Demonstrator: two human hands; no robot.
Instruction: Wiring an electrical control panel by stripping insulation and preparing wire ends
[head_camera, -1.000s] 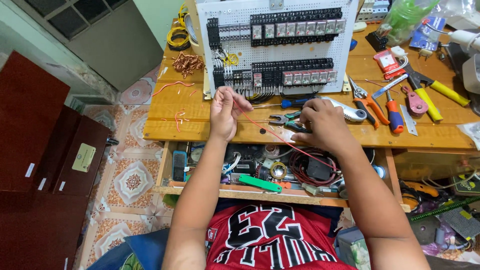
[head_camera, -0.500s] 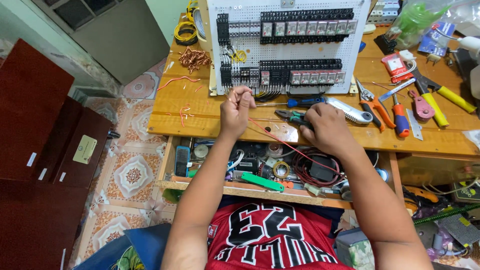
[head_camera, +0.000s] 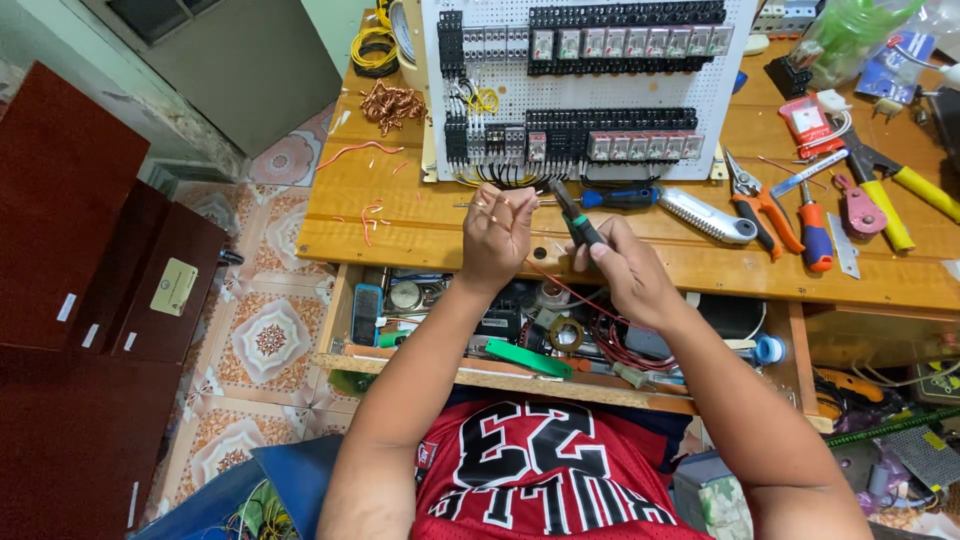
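Wiring looked partly done: white perforated panel (head_camera: 590, 95) already carried relay rows and some yellow leads, while copper scraps (head_camera: 392, 103) lay on the wooden bench (head_camera: 400, 215). Left hand (head_camera: 497, 235) pinched a thin red wire (head_camera: 560, 288); right hand (head_camera: 625, 270) gripped small black-handled pliers (head_camera: 572, 215) beside it. Open drawer (head_camera: 345, 300) held tape rolls, red wire coils, a green tool.

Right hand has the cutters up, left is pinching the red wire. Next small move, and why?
Probably bring the cutters' tip across to the wire end pinched in the left hand and close on it. The right hand holds the tool with its tip pointing up beside the left hand's fingers, not yet on the wire, and the red wire runs between both hands.
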